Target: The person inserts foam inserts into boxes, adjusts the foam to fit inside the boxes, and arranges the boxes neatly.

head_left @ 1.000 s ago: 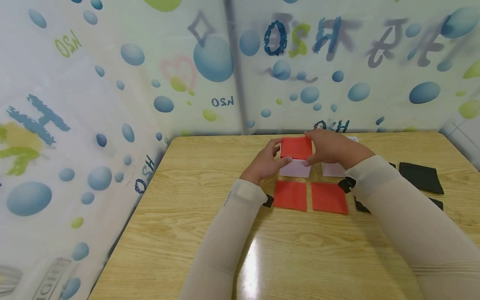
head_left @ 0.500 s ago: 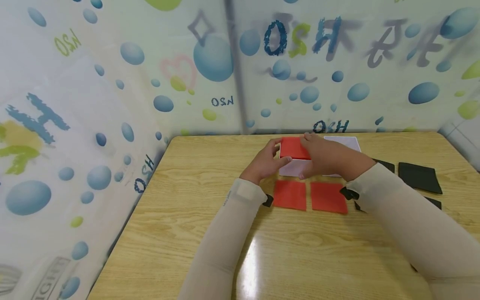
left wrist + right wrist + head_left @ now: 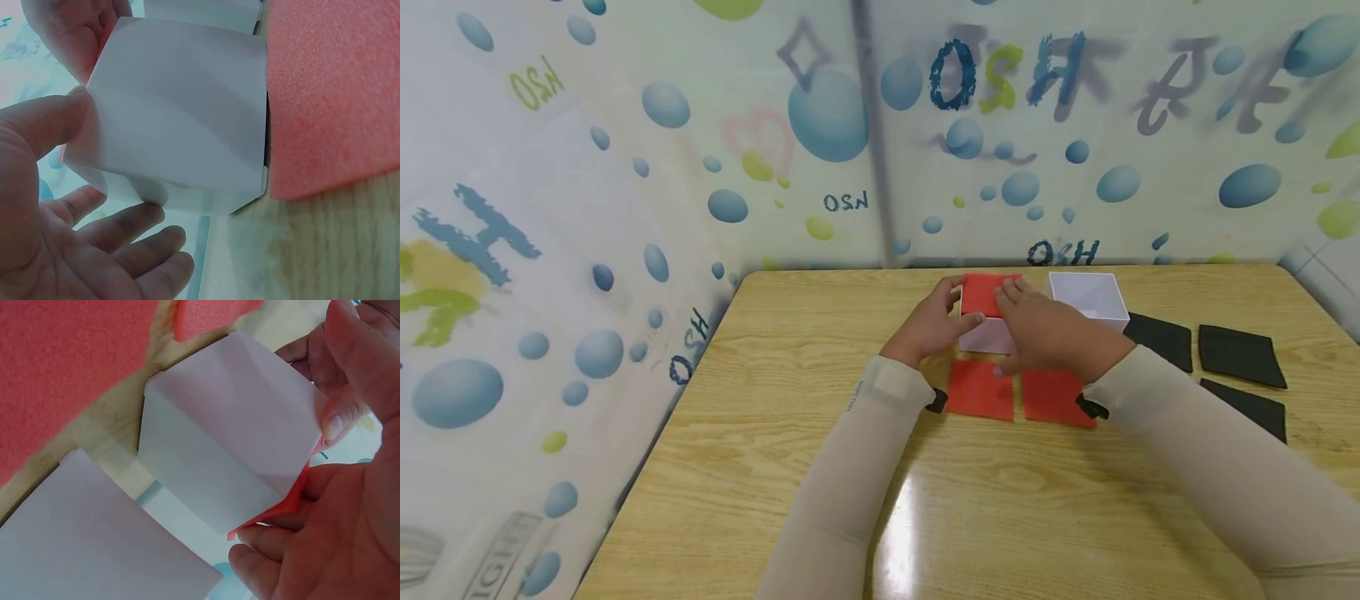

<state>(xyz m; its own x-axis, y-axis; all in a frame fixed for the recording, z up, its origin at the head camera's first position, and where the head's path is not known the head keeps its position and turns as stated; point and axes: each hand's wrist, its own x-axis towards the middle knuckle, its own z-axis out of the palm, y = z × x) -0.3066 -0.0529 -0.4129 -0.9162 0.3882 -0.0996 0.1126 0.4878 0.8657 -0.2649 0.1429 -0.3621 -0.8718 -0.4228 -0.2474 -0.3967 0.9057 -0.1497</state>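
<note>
A white box [image 3: 987, 337] stands near the back of the table with a red foam sheet [image 3: 980, 293] lying across its top. My left hand [image 3: 931, 325] holds the box at its left side, thumb on the front face [image 3: 169, 106] and fingers along the side. My right hand [image 3: 1051, 332] lies over the top with straight fingers, pressing the red sheet at its right part. In the right wrist view, a red edge [image 3: 284, 512] shows between those fingers and the box rim.
A second white box [image 3: 1086, 293], open at the top, stands to the right. Two red foam sheets [image 3: 981, 391] lie in front of the boxes, one partly under my right hand. Several black sheets [image 3: 1242, 356] lie at the right. A patterned wall [image 3: 820, 200] rises behind the table.
My right hand has shifted from gripping the sheet's right edge to lying with fingers across its top, moving slightly forward-down. The second box is now uncovered to view. My left hand stays put.
</note>
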